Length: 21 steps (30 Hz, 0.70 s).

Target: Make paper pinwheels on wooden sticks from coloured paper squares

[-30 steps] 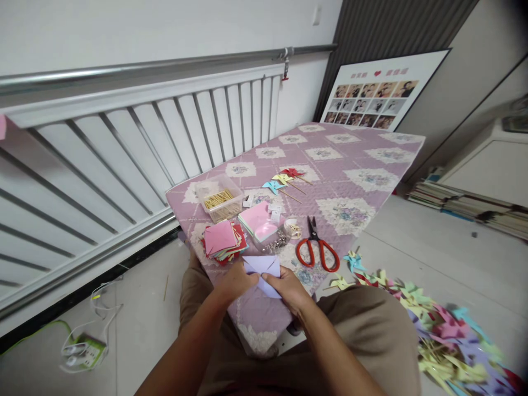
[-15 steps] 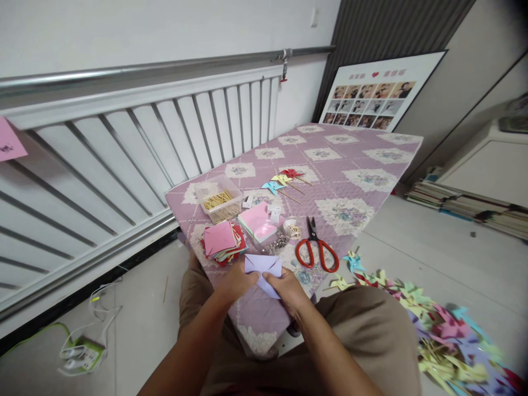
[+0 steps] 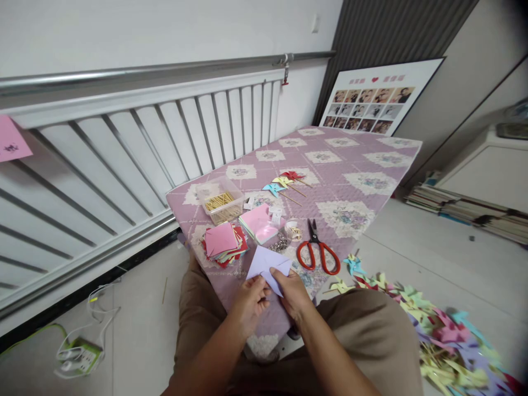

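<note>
A square of light purple paper (image 3: 263, 262) with cut slits is held over the near corner of the table. My right hand (image 3: 294, 295) grips its right side, the thumb lying flat on top. At its lower left edge my left hand (image 3: 249, 303) pinches the paper with thumb and fingertip, the other fingers curled. Just to the left lies a stack of cut paper squares (image 3: 221, 240), pink on top. Beyond my hands are another pink-topped paper stack (image 3: 259, 219), small silvery pins (image 3: 280, 243) and a small round tub (image 3: 293, 231). Red-handled scissors (image 3: 317, 253) lie to the right.
A clear plastic box (image 3: 223, 202) of short wooden sticks stands at the left. Three paper pinwheels (image 3: 282, 181) lie farther back on the flowered tablecloth (image 3: 307, 144). On the floor at right is a heap of pinwheels (image 3: 449, 335). A radiator (image 3: 136, 143) borders the table.
The purple paper has turned so that a corner points away from me. My left hand has shifted slightly down and its grip has changed; my right hand keeps hold.
</note>
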{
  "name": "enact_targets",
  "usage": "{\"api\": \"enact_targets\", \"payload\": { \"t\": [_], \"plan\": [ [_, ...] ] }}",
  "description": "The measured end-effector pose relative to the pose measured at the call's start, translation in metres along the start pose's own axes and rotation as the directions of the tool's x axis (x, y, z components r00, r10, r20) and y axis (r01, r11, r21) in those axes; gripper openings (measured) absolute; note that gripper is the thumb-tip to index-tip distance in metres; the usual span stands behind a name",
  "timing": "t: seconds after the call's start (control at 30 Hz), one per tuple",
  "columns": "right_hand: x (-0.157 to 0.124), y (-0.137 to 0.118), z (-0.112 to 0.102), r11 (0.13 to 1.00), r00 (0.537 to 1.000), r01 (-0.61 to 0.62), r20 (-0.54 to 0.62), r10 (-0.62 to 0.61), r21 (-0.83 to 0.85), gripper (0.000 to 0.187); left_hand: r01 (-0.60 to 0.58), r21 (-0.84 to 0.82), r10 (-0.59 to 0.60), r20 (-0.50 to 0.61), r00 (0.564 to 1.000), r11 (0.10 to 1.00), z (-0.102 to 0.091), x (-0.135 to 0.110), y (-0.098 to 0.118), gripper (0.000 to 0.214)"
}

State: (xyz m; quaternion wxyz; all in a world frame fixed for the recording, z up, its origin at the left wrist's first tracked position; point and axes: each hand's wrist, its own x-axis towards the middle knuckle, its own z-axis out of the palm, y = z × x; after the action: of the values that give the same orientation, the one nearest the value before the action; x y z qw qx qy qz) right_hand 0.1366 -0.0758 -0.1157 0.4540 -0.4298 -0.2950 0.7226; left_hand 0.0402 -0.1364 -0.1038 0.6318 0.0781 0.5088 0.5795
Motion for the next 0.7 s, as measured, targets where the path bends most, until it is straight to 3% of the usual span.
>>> {"api": "enact_targets", "payload": {
  "t": [0.1, 0.27, 0.7],
  "plan": [
    [0.0, 0.001, 0.0, 1.0, 1.0, 0.003, -0.015, -0.003, 0.006, 0.022, -0.031, -0.075, 0.032, 0.009, 0.999, 0.997, 0.009, 0.003, -0.008, 0.049],
    [0.002, 0.003, -0.001, 1.0, 1.0, -0.004, -0.031, 0.005, 0.024, 0.022, -0.068, -0.087, 0.062, -0.071, 0.996, 0.994, 0.017, 0.012, -0.013, 0.045],
    [0.0, 0.001, 0.003, 0.995, 0.998, 0.002, -0.059, 0.004, 0.101, 0.023, -0.146, -0.134, 0.125, -0.152, 0.98, 0.98, 0.037, 0.012, -0.007, 0.036]
  ]
}}
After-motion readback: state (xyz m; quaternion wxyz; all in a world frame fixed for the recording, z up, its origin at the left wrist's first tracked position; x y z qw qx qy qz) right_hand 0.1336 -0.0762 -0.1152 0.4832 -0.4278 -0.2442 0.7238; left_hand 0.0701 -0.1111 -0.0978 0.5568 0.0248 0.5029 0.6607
